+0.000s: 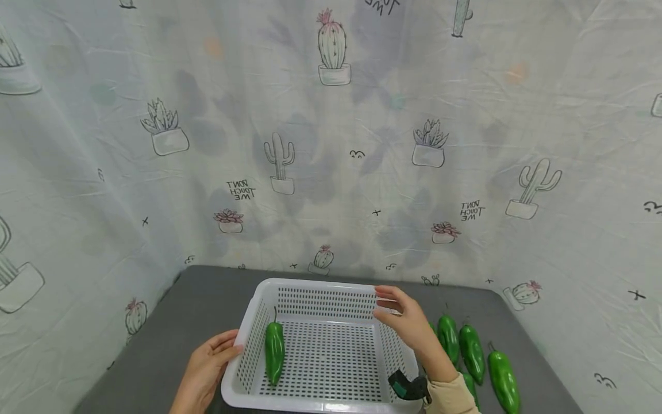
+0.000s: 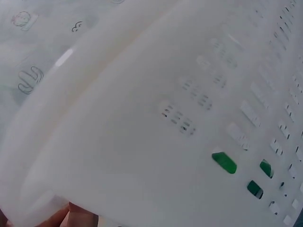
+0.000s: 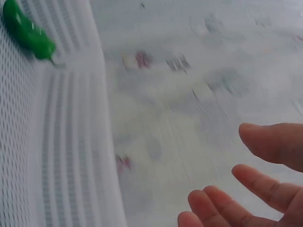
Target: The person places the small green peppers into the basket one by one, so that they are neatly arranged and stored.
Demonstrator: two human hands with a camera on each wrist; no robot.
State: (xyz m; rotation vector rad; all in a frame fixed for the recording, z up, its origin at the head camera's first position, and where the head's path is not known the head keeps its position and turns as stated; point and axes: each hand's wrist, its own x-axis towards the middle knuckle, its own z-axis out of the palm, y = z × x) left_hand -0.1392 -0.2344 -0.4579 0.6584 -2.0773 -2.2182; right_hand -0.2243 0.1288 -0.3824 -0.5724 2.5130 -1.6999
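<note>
Head view: left hand point(image 1: 206, 365) grips the basket point(image 1: 320, 283) at nine o'clock, likely steadying it; right hand point(image 1: 405, 322), wide and empty, hovers near two.

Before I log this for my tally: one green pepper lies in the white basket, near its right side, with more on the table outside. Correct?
The side is wrong: the green pepper lies near the left side of the white basket, as the head view shows.
</note>
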